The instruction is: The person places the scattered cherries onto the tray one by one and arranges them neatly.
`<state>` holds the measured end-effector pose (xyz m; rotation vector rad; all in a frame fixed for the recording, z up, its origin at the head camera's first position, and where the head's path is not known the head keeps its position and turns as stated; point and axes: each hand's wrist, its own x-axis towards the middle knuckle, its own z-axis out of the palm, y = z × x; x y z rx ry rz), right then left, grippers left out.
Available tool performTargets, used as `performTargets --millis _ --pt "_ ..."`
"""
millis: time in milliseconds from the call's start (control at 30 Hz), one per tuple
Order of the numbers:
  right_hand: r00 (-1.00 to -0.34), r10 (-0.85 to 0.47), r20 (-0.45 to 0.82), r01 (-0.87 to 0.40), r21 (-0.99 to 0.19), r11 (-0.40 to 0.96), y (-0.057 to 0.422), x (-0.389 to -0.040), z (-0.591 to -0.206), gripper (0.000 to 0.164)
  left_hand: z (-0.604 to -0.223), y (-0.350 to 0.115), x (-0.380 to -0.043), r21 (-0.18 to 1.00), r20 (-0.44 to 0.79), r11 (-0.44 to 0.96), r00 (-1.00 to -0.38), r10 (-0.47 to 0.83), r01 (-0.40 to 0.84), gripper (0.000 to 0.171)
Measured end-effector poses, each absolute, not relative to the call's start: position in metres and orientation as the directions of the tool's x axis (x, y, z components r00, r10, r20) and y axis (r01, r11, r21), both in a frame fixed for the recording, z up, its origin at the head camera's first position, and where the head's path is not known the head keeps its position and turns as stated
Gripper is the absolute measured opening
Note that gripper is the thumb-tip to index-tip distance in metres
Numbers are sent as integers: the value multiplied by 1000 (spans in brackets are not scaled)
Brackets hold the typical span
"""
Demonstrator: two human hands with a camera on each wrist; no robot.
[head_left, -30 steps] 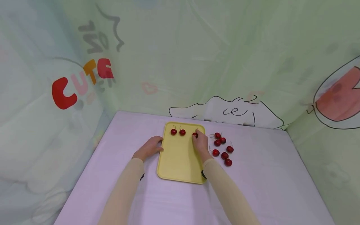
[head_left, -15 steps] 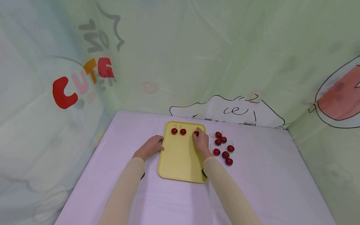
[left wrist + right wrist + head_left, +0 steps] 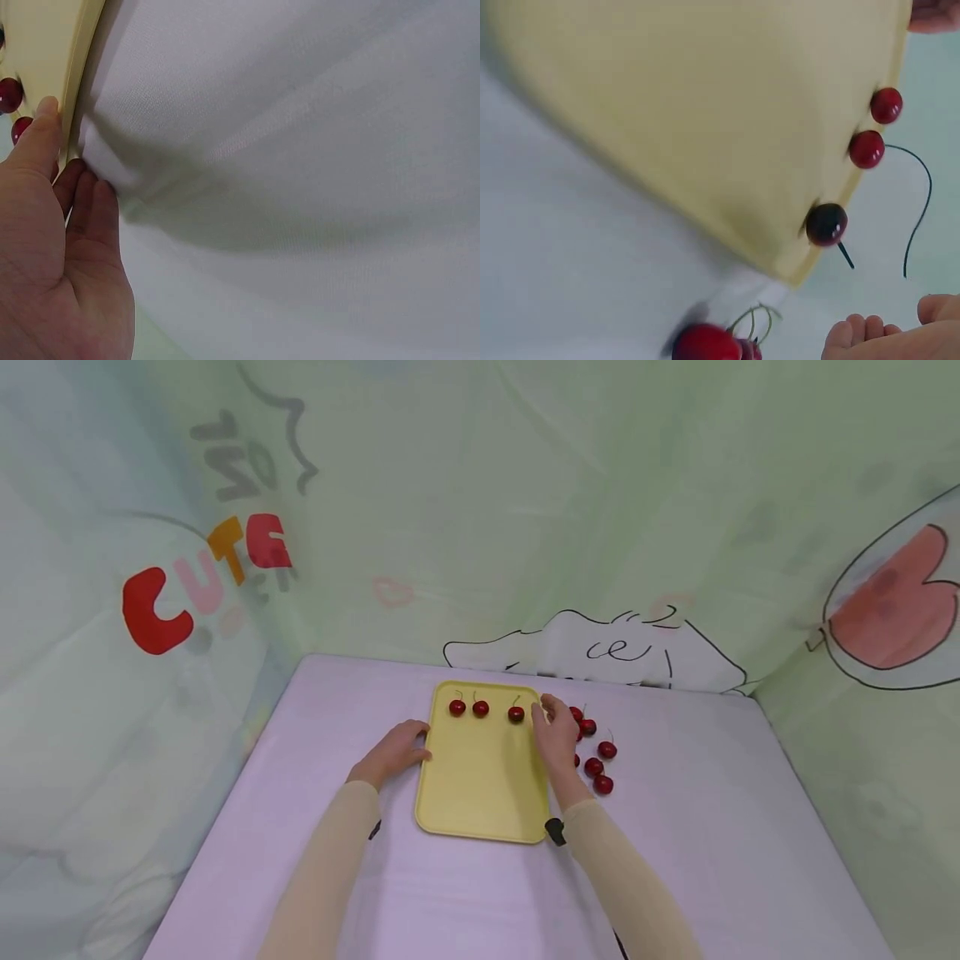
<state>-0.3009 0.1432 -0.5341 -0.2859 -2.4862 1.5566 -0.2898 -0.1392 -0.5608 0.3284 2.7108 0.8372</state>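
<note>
A yellow rectangular tray [image 3: 480, 793] lies on the table with three dark red cherries along its far end: a left cherry [image 3: 457, 708], a middle cherry [image 3: 481, 709] and a right cherry [image 3: 516, 714], stems attached. My left hand [image 3: 392, 755] grips the tray's left rim; in the left wrist view its thumb [image 3: 45, 124] is over the rim and the fingers are outside it. Over the right rim, my right hand [image 3: 557, 739] holds nothing, its fingers apart. It partly hides several loose cherries [image 3: 607, 749] right of the tray.
A pale lilac cloth [image 3: 697, 827] covers the table. Patterned curtains [image 3: 600, 510] enclose it at the back and both sides. The loose cherries lie close to the tray's right edge.
My right hand has let go of the third cherry, which now stands in the tray, and moved right past the rim. My left hand stays at the tray's left edge.
</note>
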Motion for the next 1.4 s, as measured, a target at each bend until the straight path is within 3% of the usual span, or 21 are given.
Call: performTargets --millis 367,700,1067,1400 --pt "-922 382 64 74 -940 334 187 -269 -526 44 -558 -141 -287 589 -185 796 -934 305 143 54" --pt "-889 456 -37 230 -898 375 232 -231 -544 52 -563 -144 -290 577 -136 788 -926 352 214 54" --pt "-929 341 -143 317 -782 536 263 -207 -559 60 -558 -144 -290 585 -159 789 -928 336 186 55" --pt "-945 310 -105 276 -765 582 265 -212 -586 58 -560 -144 -291 593 -168 786 -928 334 175 55"
